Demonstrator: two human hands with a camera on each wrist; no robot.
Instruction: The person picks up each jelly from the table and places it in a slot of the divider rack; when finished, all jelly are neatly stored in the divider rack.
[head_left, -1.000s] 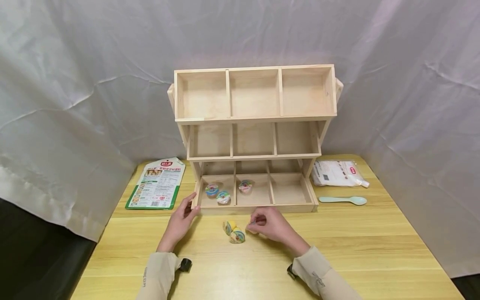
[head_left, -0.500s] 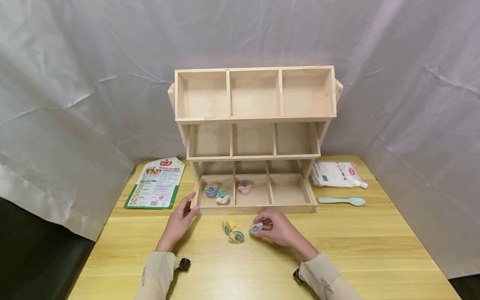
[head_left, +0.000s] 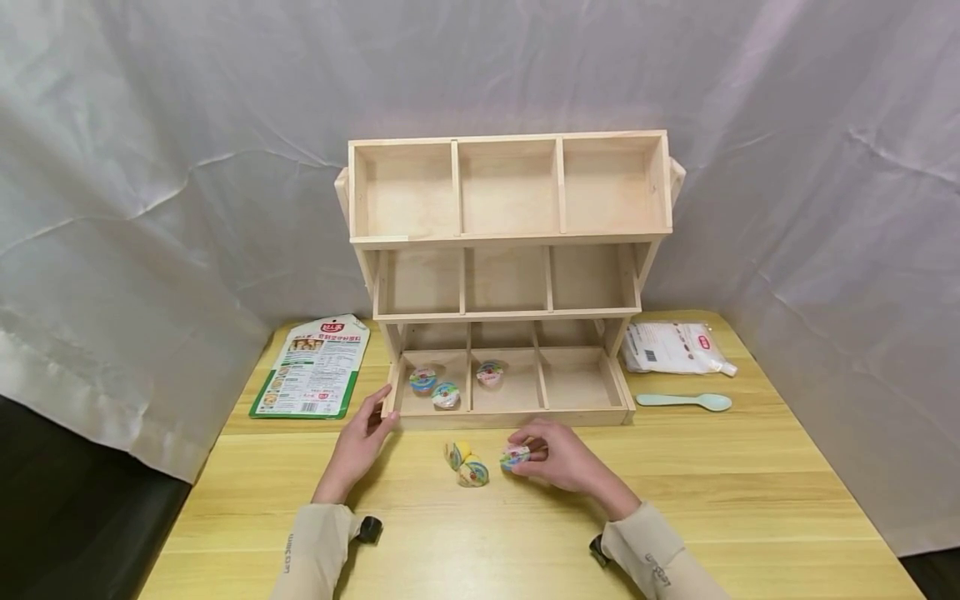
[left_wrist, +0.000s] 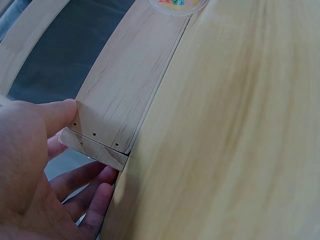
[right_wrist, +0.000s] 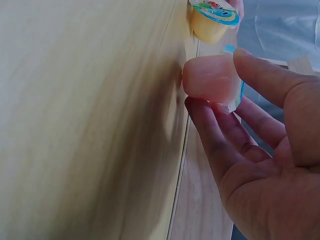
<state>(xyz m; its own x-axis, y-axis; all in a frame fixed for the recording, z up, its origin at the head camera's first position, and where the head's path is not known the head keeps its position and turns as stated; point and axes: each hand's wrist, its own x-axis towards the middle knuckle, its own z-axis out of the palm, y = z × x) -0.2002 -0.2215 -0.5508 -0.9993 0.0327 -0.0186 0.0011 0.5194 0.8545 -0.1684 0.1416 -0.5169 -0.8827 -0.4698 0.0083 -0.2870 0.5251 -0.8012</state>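
Observation:
My right hand (head_left: 566,460) pinches a pink jelly cup (right_wrist: 211,78) between thumb and fingers, its printed lid tilted, just in front of the wooden rack (head_left: 506,420). My left hand (head_left: 356,447) grips the rack's bottom left front corner, thumb on the front board and fingers curled at the side. Two yellow jelly cups (head_left: 472,473) lie touching on the table, left of the right hand. In the bottom tier, a blue jelly cup (head_left: 422,381) and a whitish one (head_left: 446,396) share the left compartment; a pink one (head_left: 490,373) occupies the middle compartment.
A green-and-white food packet (head_left: 311,367) lies left of the rack. To its right are a clear-and-white pouch (head_left: 671,347) and a pale green spoon (head_left: 684,402). Grey curtains (head_left: 480,67) enclose the wooden table (head_left: 750,500).
My right hand has drawn slightly right and turned, bringing the held jelly cup's printed lid into sight. The left hand keeps its place at the rack corner.

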